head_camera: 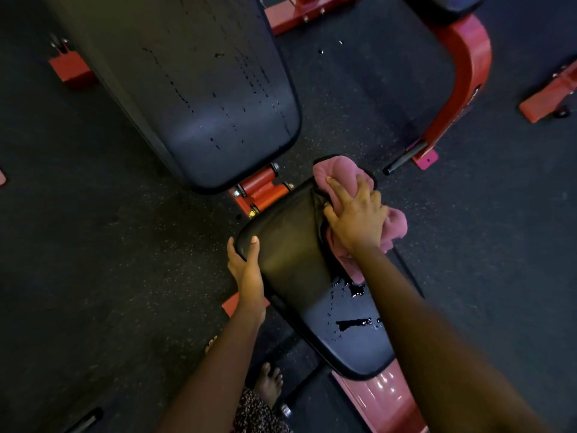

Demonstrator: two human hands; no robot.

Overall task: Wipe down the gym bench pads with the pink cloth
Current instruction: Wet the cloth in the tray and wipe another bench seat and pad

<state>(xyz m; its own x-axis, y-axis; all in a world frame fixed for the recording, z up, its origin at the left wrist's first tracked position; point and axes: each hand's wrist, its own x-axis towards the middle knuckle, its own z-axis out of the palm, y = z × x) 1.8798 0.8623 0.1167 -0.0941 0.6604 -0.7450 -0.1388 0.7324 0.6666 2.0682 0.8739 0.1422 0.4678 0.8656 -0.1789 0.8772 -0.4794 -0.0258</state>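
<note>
The black seat pad (296, 276) of the gym bench lies in the middle, with wet drops and small puddles on its near half. My right hand (356, 214) presses the bunched pink cloth (396, 226) against the pad's far right edge, fingers spread over it. My left hand (246, 270) grips the pad's left edge, thumb on top and fingers curled round the rim. The long black back pad (203, 98) rises at the upper left, streaked with drops.
The red bench frame (262, 189) joins the two pads, and its rear foot (390, 398) runs under the seat. A red curved machine frame (465, 73) stands at the upper right. Dark speckled rubber floor (109, 260) surrounds everything. My bare foot (268, 382) stands beside the bench.
</note>
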